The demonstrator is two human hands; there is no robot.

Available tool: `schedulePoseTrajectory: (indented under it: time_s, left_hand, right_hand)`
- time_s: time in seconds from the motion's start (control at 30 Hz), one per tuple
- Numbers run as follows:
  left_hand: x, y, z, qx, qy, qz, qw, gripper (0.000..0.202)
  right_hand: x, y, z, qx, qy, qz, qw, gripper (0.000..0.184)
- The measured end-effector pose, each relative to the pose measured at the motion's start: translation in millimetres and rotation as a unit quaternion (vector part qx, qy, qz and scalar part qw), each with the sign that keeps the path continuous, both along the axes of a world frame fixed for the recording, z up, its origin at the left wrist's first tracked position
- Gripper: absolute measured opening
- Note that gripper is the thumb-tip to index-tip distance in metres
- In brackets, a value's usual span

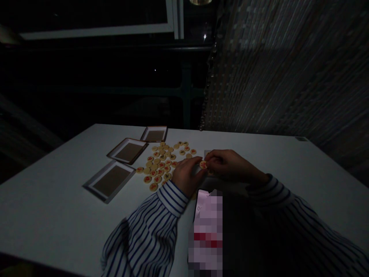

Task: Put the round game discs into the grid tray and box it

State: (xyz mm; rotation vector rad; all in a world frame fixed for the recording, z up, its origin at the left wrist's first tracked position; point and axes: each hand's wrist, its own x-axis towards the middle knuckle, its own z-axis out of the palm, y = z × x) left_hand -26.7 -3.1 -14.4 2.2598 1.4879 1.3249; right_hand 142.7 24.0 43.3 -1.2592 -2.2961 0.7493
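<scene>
Grey tray (pixel 112 180): set on the bench (pixel 52 200), well apart from the hands.
Loose discs (pixel 160 172): could be scattered if brushed by the left striped sleeve (pixel 150 225).
Left hand (pixel 185 175): thumb and forefinger are closed about the marked disc (pixel 203 165).
Marked disc: held between both hands; could be dropped if either pinch is loosened.
Right hand (pixel 226 163): fingertips are pinched on the same disc; marks could be misread in dim light.

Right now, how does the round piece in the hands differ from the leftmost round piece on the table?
The held piece is at the fingertips of the left hand and right hand, while the leftmost piece lies flat on the table, untouched. Fingers partly cover the held piece; none cover the leftmost piece. Both are round and pale, with red markings.
</scene>
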Motion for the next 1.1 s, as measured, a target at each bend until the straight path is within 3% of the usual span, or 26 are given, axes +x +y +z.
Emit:
schedulePoseTrajectory:
  time_s: [0.17, 0.43, 0.73, 1.1]
  left_hand:
    - [2, 2, -1.6, -0.084, -0.138, -0.044, 0.986, 0.030]
    - [7, 4, 1.6, -0.199, -0.346, -0.061, 0.915, 0.017]
    - [6, 4, 7.4, -0.277, -0.415, -0.058, 0.865, 0.016]
    - [4, 4, 9.7, -0.280, -0.464, -0.039, 0.839, 0.019]
  right_hand:
    - [1, 2, -2.3, 0.009, 0.005, -0.003, 1.000, 0.021]
    - [2, 3, -1.7, 0.030, -0.020, 0.008, 0.999, 0.021]
    - [1, 2, -2.9, 0.031, -0.018, 0.016, 0.999, 0.023]
    - [2, 5, -6.4, 0.022, 0.001, -0.008, 1.000, 0.026]
